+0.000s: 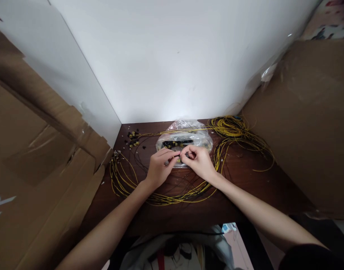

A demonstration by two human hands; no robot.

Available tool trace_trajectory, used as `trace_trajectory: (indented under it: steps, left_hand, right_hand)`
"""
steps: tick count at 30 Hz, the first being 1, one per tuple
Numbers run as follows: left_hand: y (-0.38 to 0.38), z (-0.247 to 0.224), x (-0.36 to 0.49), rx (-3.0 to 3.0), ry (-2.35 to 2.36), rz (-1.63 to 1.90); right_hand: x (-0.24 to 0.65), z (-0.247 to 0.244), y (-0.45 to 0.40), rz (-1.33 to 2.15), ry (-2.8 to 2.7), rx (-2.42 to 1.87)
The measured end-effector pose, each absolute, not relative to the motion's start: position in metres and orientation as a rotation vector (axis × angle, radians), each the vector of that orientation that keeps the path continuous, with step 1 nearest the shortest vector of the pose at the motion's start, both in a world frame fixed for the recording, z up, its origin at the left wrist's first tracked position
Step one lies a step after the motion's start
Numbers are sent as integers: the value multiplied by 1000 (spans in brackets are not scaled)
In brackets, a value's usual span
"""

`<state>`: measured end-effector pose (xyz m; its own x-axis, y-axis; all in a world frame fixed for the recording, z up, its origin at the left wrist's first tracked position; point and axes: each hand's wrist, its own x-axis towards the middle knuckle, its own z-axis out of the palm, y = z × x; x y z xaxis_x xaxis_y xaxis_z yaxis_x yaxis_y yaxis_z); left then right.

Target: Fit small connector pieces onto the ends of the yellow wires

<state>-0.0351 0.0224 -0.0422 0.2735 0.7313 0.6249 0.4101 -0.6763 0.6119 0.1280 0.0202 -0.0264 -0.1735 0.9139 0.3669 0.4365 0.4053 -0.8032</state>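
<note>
My left hand (161,165) and my right hand (198,160) meet over the middle of the dark wooden table. The left thumb and forefinger pinch a small dark piece, too small to name. Close beside it, the right fingertips are also pressed together, and what they hold is hidden. Under and behind the hands lies a clear plastic bag (204,141) with black and yellow parts (174,143) in it. Long yellow and black wires (172,200) curve across the table in front of the hands.
A coil of yellow wire (228,125) lies at the back right. Small black and yellow connectors (133,138) sit at the back left, with tiny white bits around. Cardboard boxes stand left (34,150) and right (301,131); a white wall (172,63) closes the back.
</note>
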Motion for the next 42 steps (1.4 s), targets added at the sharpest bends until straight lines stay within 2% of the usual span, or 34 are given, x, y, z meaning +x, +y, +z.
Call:
trace_trajectory:
  steps: [21, 42]
  left_hand:
    - [25, -40, -39, 2205, 1121, 1378]
    - [24, -39, -37, 2227, 1100, 1290]
  right_hand:
    - [144, -29, 35, 903, -1792, -1131]
    - [141, -26, 31, 868, -1793, -1091]
